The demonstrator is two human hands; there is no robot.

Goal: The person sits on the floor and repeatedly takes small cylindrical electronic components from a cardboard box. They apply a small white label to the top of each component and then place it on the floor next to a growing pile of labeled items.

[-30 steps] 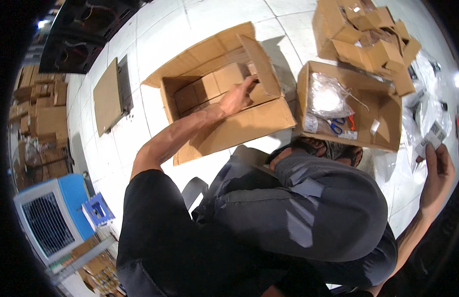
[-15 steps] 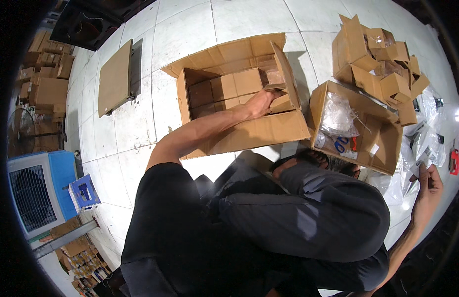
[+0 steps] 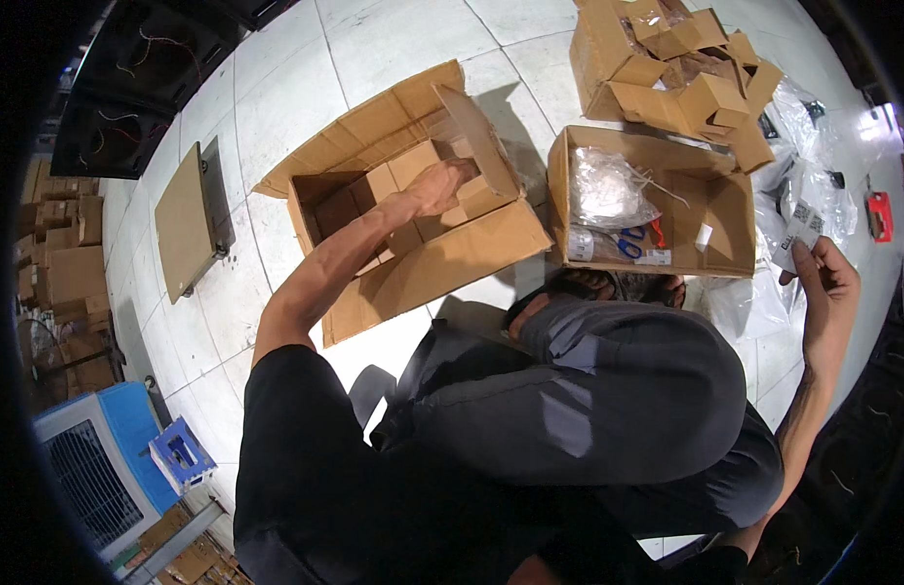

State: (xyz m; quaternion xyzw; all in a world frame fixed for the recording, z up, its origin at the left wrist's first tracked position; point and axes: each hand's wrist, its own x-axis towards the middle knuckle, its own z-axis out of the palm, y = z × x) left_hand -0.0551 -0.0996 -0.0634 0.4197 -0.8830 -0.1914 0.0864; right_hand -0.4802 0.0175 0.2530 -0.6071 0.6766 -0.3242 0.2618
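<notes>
On the left, my left hand (image 3: 440, 187) reaches down into an open cardboard carton (image 3: 462, 255), at its right end. Its fingers dip among small brown boxes (image 3: 380, 181) packed in rows there, so their grip is hidden. Out to the right, my right hand (image 3: 825, 278) pinches a white printed label (image 3: 803, 226) between thumb and fingers, above clear plastic bags (image 3: 764, 304). Between the hands stands a second open carton (image 3: 657, 265). It holds a bundle of clear plastic (image 3: 608, 190), blue-handled scissors (image 3: 628, 244) and a red item (image 3: 657, 232).
Behind the second carton, another carton overflows with opened small boxes (image 3: 713, 100). A red object (image 3: 879, 216) lies at far right. A flat wheeled board (image 3: 184, 222) is on the tiles to the left. Near the left edge are a blue-and-white cooler (image 3: 106, 468) and blue plastic stool (image 3: 182, 453).
The view has turned, so the cartons appear further left. My left hand has its fingers deeper among the small boxes. My right hand still holds the label, now raised and more fully visible.
</notes>
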